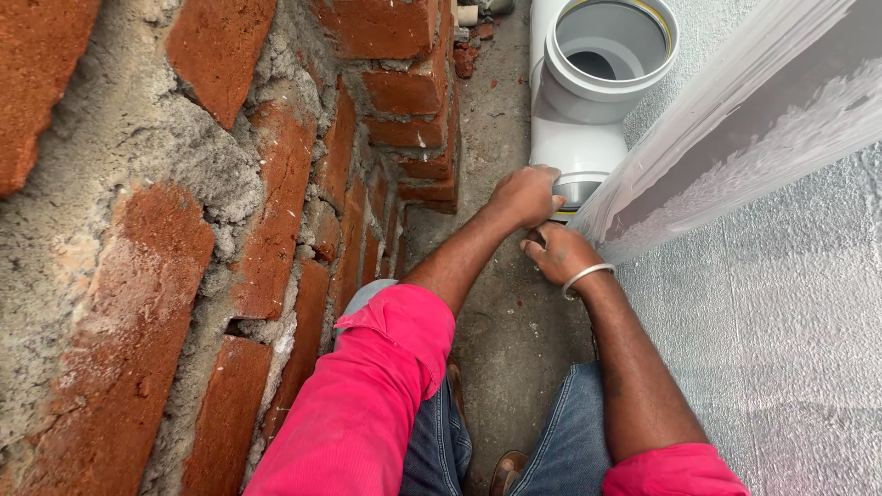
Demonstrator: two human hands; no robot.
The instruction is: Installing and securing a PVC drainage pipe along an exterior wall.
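A white plastic pipe tee fitting lies on the concrete floor, with one wide socket opening up towards me. My left hand is closed over the near end of the fitting, where a grey ring shows. Just below it, my right hand, with a metal bangle at the wrist, presses against the same joint. A long white pipe runs from that joint up to the right, its end hidden behind my hands. Pink rolled sleeves cover both upper arms.
A rough red brick wall with grey mortar fills the left side. A grey textured wall surface stands at the right. Between them runs a narrow strip of concrete floor, where my jeans-clad legs and sandals are.
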